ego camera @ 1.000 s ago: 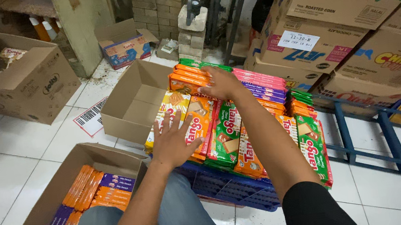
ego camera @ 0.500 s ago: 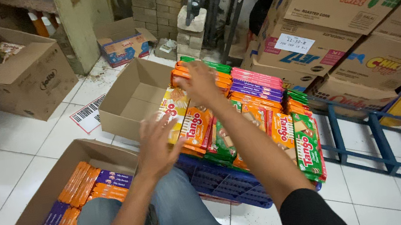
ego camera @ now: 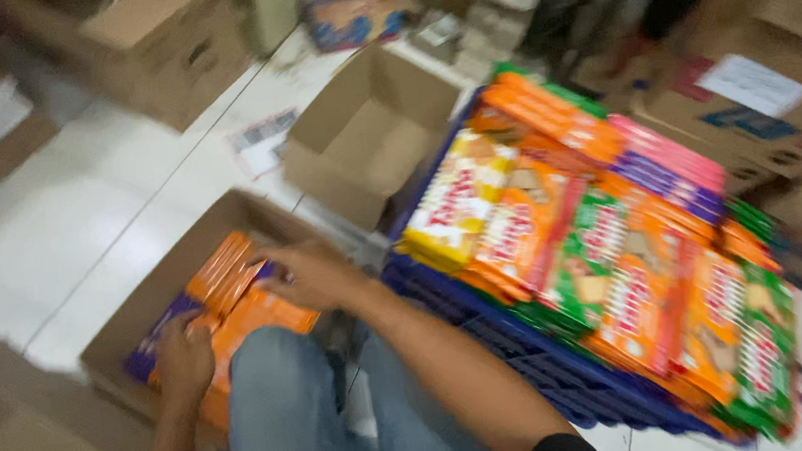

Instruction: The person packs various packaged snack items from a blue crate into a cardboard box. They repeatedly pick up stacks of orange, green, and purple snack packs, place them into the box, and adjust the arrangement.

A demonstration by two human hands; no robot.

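The frame is motion-blurred. Both my hands are down in an open cardboard box (ego camera: 113,344) on the floor by my left knee. The box holds rows of orange packets (ego camera: 231,275) and purple packets (ego camera: 149,350). My left hand (ego camera: 182,359) is curled on the near end of a bundle of orange packets. My right hand (ego camera: 311,276) holds the far end of the same bundle, fingers on top. To the right, a heap of orange, green, yellow and pink snack packets (ego camera: 607,262) lies on a blue plastic crate (ego camera: 527,362).
An empty open carton (ego camera: 367,144) stands beyond the packed box. Closed and stacked cartons (ego camera: 789,101) line the right side, and more boxes (ego camera: 159,41) sit at the top left. White tiled floor (ego camera: 71,243) spreads to the left. My jeans-clad legs (ego camera: 292,419) are in the foreground.
My hands left the packet heap on the crate and swung down left into the box by my knee. The camera turned left and down with them, blurring the view.
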